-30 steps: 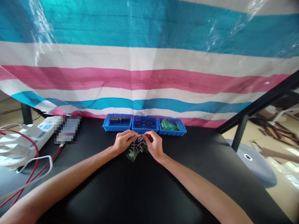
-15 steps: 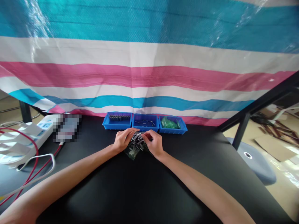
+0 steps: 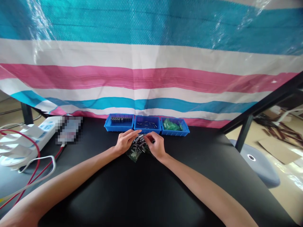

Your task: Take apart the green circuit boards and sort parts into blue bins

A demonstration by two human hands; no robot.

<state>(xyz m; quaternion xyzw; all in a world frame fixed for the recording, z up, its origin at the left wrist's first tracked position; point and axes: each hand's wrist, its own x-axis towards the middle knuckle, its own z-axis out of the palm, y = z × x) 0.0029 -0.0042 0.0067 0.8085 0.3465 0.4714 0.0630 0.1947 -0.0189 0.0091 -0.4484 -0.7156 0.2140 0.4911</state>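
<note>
A heap of small shiny metal pins (image 3: 140, 142) lies on a clear plastic bag (image 3: 134, 156) in the middle of the black table. On the heap's left side is my left hand (image 3: 124, 142), its fingers stretched over the pins and its thumb lower down; it shows no hold on anything. Opposite it, my right hand (image 3: 156, 145) has thumb and fingertips pinched together at the heap's right edge. Whatever sits in that pinch is too small to make out. Just behind the hands stands a blue bin (image 3: 147, 130) with a few thin metal pins scattered inside.
Left of that bin, another blue bin (image 3: 118, 128) holds a row of small metal cylinders; the right-hand bin (image 3: 175, 132) contains green plastic bags (image 3: 172, 125). A power strip (image 3: 47, 127) with cables lies at far left. A striped sheet (image 3: 151, 56) hangs behind.
</note>
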